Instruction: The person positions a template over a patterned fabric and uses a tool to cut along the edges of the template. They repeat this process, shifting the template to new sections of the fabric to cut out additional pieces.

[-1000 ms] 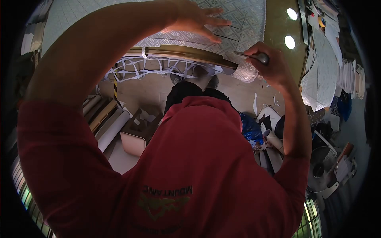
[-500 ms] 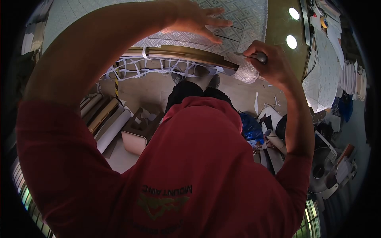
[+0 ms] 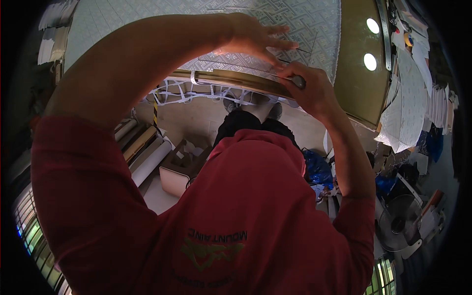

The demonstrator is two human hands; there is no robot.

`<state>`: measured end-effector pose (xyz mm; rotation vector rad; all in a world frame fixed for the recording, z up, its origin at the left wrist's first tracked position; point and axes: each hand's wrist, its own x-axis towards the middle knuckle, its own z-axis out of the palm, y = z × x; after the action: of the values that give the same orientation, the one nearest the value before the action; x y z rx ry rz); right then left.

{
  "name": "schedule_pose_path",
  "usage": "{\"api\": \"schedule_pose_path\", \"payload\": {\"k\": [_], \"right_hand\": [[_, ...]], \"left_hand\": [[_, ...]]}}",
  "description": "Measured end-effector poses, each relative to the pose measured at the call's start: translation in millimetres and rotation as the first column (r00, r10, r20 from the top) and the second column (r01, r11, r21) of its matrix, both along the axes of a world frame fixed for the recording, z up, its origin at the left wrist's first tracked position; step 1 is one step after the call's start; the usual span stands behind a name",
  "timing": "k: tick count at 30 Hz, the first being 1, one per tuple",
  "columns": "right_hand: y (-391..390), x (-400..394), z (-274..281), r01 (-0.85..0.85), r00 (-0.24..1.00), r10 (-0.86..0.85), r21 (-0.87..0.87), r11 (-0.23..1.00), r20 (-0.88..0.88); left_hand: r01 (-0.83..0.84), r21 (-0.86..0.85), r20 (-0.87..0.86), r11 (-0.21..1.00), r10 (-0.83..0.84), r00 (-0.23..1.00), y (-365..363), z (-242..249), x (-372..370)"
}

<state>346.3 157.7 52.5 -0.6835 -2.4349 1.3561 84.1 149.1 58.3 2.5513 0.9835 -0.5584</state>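
A pale patterned sheet (image 3: pixel 196 10) lies over the table at the top of the view. My left hand (image 3: pixel 255 39) rests flat on it with the fingers spread. Dark thin lines show on the sheet by its fingertips. Close to the left fingers, at the sheet's near edge, my right hand (image 3: pixel 307 86) is closed around a small tool with a rounded metallic end (image 3: pixel 298 81). The tool's tip is hidden by the hand and too small to make out.
The table's brown edge (image 3: pixel 231 78) has white netting (image 3: pixel 182 93) below it. An open box (image 3: pixel 174 179) and rolls (image 3: pixel 150 162) stand lower left. At lower right are a blue bag (image 3: pixel 318 169) and a fan (image 3: pixel 398 223). Papers hang at the right.
My right hand has moved left, in towards my left hand, with the tool still in it. The hanging piece of sheet beside it no longer shows. The view has shifted slightly.
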Motion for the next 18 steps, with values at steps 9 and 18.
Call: {"api": "schedule_pose_path", "payload": {"k": [9, 18], "right_hand": [[-13.2, -13.4, -22.7, 0.024, 0.981, -0.034, -0.056, 0.998, -0.191], [-59.9, -134.5, -48.0, -0.016, 0.947, 0.028, 0.042, 0.999, -0.321]], "left_hand": [[0.077, -0.073, -0.227, 0.994, -0.091, 0.970, 5.8, 42.4, 12.3], [-0.032, -0.020, -0.130, 0.999, 0.029, 0.991, 6.7, 7.8, 5.2]]}}
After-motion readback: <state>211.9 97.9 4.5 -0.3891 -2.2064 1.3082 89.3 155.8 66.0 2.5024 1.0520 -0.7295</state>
